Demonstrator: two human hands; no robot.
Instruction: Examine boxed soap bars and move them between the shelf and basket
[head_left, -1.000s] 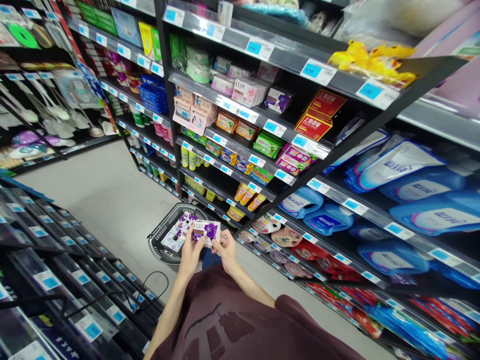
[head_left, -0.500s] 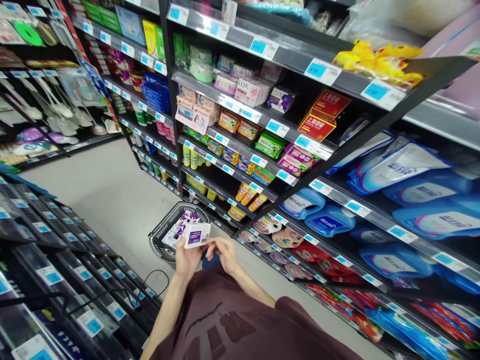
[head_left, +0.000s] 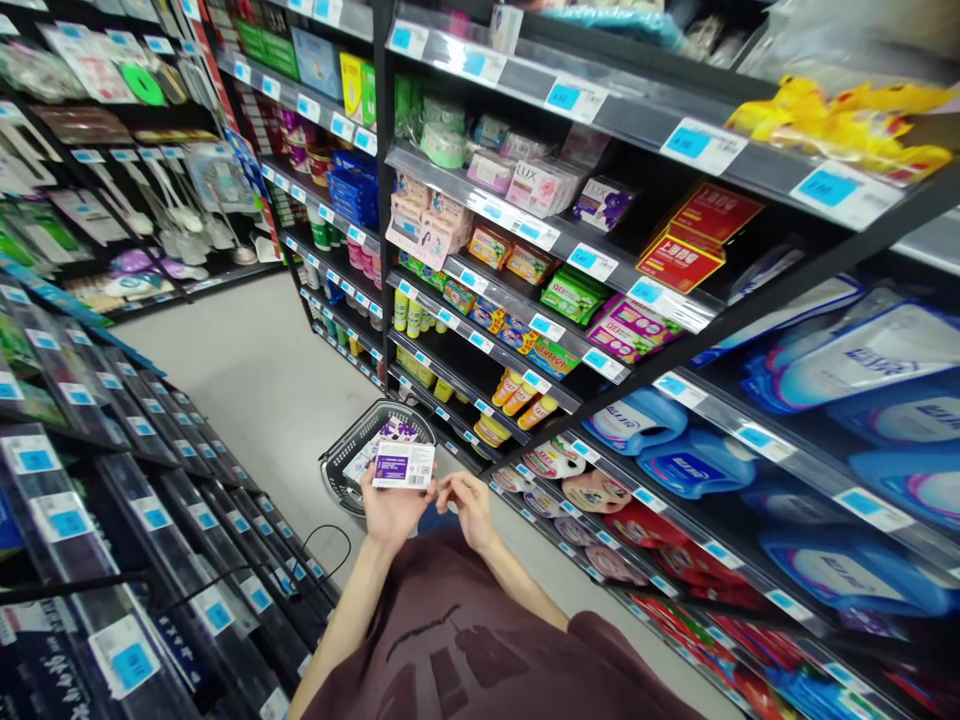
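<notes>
A small white and purple box (head_left: 403, 466) rests in my left hand (head_left: 394, 510), its printed side and barcode facing up. My left fingers wrap round its lower edge. Just right of the box is my right hand (head_left: 466, 502), its fingers loosely curled near the box's corner, with nothing visible in them. Below and behind the box, a black basket (head_left: 336, 462) sits on the floor. White and purple packages (head_left: 397, 428) lie in it, partly hidden by the box.
A shelf (head_left: 510, 225) of boxed soaps, bottles and price tags runs along the right. Blue detergent containers (head_left: 694, 468) stand lower right. Another tagged shelf (head_left: 142, 515) is close on the left. Grey floor (head_left: 247, 350) shows between them. A black cable (head_left: 330, 527) loops near my left forearm.
The view has shifted, so the shelves and basket appear further right. The box in my left hand has turned to face me more squarely, showing more of its printed side.
</notes>
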